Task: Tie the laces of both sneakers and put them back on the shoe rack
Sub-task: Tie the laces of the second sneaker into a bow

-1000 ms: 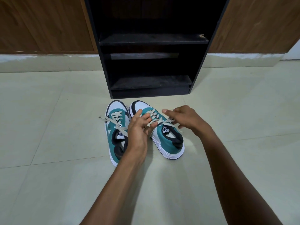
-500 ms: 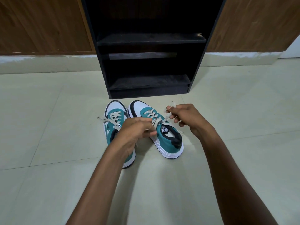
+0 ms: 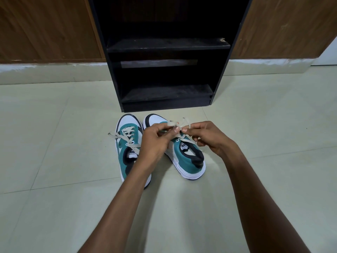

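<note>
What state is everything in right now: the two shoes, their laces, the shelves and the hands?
Left sneaker: on the floor, laces loose, untied.
Right sneaker: on the floor, laces mid-tie, lifted above it.
Right sneaker's laces: pinched between both hands, no finished bow.
Left hand: grip closed on the laces.
Right hand: grip closed on the laces.
Shoe rack: upright, visible shelves bare.
</note>
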A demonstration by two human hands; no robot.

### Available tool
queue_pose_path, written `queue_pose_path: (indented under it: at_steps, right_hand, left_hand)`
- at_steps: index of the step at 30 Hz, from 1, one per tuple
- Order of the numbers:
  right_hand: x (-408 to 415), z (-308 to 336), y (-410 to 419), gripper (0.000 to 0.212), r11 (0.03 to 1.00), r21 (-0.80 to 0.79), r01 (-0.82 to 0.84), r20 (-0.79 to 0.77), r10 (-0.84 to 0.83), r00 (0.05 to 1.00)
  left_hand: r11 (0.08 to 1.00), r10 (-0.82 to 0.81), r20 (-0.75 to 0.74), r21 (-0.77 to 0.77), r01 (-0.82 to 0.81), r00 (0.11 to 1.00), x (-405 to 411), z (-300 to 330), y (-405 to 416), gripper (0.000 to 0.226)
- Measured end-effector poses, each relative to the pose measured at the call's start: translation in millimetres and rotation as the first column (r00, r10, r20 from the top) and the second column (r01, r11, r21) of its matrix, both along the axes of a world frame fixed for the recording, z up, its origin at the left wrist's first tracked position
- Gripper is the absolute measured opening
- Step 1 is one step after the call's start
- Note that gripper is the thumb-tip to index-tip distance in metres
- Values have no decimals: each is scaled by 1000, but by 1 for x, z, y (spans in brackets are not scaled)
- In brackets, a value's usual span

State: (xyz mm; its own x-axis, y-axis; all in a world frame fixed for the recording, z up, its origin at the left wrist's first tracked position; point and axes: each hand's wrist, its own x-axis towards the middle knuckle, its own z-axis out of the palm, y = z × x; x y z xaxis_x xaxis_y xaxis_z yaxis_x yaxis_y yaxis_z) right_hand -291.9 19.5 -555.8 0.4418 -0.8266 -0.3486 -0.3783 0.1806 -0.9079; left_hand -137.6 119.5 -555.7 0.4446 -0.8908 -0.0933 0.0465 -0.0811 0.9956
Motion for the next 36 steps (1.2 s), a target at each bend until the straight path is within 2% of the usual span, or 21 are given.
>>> queue_pose_path:
  at_steps: [3, 5, 7, 9, 11, 12, 14, 16, 18, 21, 24, 26, 30, 33, 36]
  right_hand:
    - [4, 5, 2, 19, 997, -81, 2, -73, -7, 997]
    - [7, 7, 3, 20, 992, -126, -2, -112, -12, 994]
    - [10, 9, 2, 16, 982, -186, -17, -164, -14, 986]
    - [12, 9, 1, 10, 961, -274, -46, -258, -28, 966]
    - [14, 9, 2, 14, 948, -316, -27, -273, -63, 960]
    - [15, 8, 4, 20, 959, -283, 22, -211, -85, 974]
    - [16, 2, 9, 26, 985, -109, 135, 15, -134, 991]
    - [17, -5, 15, 26, 982, 92, 165, 235, -183, 955]
    - [18, -12, 18, 26, 961, 223, 163, 393, -241, 887]
    - [21, -14, 19, 23, 933, 327, 148, 513, -306, 802]
    - [26, -14, 19, 23, 924, 366, 109, 533, -305, 789]
    - [28, -16, 17, 26, 944, 316, 98, 518, -258, 816]
    - [29, -27, 9, 29, 985, 139, 102, 425, -152, 892]
    - [28, -34, 7, 31, 994, -49, 102, 326, -81, 942]
    - [25, -36, 7, 34, 958, -268, 101, 187, -51, 981]
  left_hand:
    - [999, -7, 201, -51, 17, 980, -3, 0, -7, 19]
    - [997, -36, 236, -51, 49, 971, -5, 1, -9, 23]
    - [998, -28, 160, -52, 37, 987, -9, 0, -9, 25]
    - [998, 9, -17, -56, -10, 1000, -13, 0, -8, 26]
    - [998, 34, -190, -43, -43, 981, -17, 3, -5, 26]
    - [998, 47, -241, -30, -56, 969, -18, 6, -4, 27]
    - [997, 63, -368, -16, -74, 928, -17, 8, -2, 27]
    - [997, 55, -512, -26, -79, 857, -16, 8, 0, 28]
    - [997, 31, -609, -42, -71, 793, -15, 7, 3, 28]
    - [996, -20, -702, -72, -44, 712, -15, 3, 7, 28]
    - [995, -59, -730, -95, -16, 681, -14, -2, 8, 27]
    - [998, -54, -716, -69, 6, 696, -15, -3, 7, 27]
    - [997, -49, -615, 15, 74, 787, -13, 0, 3, 29]
    - [990, -70, -551, 61, 124, 832, -8, -1, 2, 30]
    - [984, -92, -519, 85, 159, 850, -8, -2, -1, 30]
